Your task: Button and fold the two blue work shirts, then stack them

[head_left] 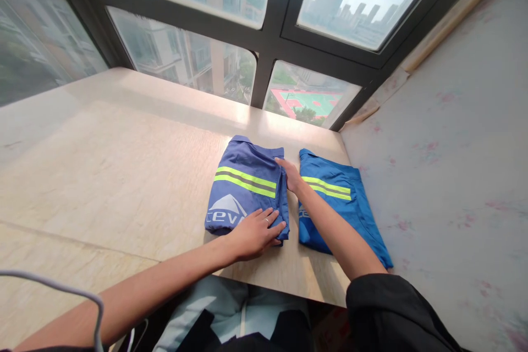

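Observation:
A folded purple-blue work garment (243,157) with a yellow-and-grey reflective band and white lettering lies on the pale ledge. My left hand (258,234), with a ring on one finger, rests flat on its near right corner, fingers stretched out. At the garment's right edge, my right hand (292,177) pinches the fabric near the far corner; one digit shows on top and the others are mostly hidden. Just right of it lies a second folded work garment (336,168), brighter blue with a similar band. My right forearm crosses over this one and covers part of it.
The marble-patterned ledge (103,176) runs left along dark-framed windows (264,44). A flower-patterned wall (445,176) bounds the right side. A grey cable (61,283) loops at the lower left. The ledge's near edge lies just above my legs (231,313).

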Available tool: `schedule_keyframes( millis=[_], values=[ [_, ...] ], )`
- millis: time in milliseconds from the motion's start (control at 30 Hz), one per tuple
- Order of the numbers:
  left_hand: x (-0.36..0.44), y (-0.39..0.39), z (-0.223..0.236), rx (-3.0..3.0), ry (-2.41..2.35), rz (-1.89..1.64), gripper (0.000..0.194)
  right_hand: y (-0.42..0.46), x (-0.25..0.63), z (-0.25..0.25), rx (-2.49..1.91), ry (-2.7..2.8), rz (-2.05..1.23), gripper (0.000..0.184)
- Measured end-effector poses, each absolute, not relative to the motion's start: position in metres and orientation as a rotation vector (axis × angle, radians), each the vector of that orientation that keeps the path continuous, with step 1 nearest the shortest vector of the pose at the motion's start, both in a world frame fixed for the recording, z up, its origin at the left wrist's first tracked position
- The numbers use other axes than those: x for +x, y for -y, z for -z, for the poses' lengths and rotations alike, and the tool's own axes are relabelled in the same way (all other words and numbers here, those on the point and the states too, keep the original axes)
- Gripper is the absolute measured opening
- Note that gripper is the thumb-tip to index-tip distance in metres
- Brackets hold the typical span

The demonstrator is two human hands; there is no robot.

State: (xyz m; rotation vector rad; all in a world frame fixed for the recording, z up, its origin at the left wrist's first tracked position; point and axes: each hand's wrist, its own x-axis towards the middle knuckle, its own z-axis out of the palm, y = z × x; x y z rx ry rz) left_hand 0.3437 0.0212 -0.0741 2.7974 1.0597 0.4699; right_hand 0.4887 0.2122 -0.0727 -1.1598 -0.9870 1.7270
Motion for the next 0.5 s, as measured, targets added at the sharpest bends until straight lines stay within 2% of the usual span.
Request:
schedule_keyframes(
  millis=[133,267,400,500],
  values=[
    [0.345,-0.018,0.081,2.839,-1.062,-0.474,0.041,-0.231,0.484,0.074,-1.271,0.992,-1.676,0.032],
    [0.345,-0.014,0.083,2.848,-1.066,-0.449,0.041,-0.244,0.481,0.078,-1.267,1.006,-1.562,0.037],
    [0.347,-0.010,0.089,2.842,-1.092,-0.405,0.048,-0.246,0.485,0.085,-1.231,1.196,-1.314,0.036],
    [0.349,-0.007,0.091,2.816,-1.120,-0.373,0.055,-0.244,0.489,0.093,-1.267,1.216,-1.288,0.032]
  ],
)
